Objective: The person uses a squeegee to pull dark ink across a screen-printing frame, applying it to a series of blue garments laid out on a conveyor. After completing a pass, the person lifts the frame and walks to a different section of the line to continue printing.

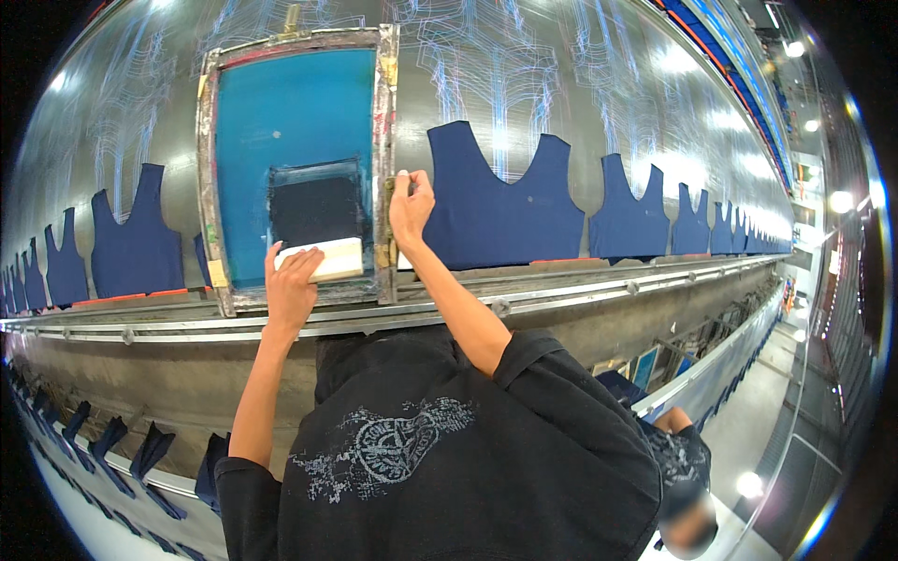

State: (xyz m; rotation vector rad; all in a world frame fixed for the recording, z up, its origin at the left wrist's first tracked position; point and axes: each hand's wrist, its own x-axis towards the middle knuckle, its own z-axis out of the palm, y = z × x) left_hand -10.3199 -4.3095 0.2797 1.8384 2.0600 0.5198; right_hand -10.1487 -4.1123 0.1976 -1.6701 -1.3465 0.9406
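Observation:
A screen printing frame (387, 103) with blue-green mesh (290, 103) lies on the long table, its wood worn and stained. A patch of dark ink (316, 208) covers the lower part of the mesh. My left hand (295, 279) grips a white squeegee (337, 261) resting at the near edge of that patch. My right hand (412, 208) is closed at the frame's right side rail, around what seems to be a handle; the fingers partly hide it. Just right of this hand lies a navy cut garment panel (505, 210).
More navy panels (138, 238) lie in a row along the grey table (468, 84), which bears many coloured outlines. A metal rail (449, 301) runs along its near edge. Behind me stands another table with dark cloth pieces (150, 458); a co-worker (681, 453) is at lower right.

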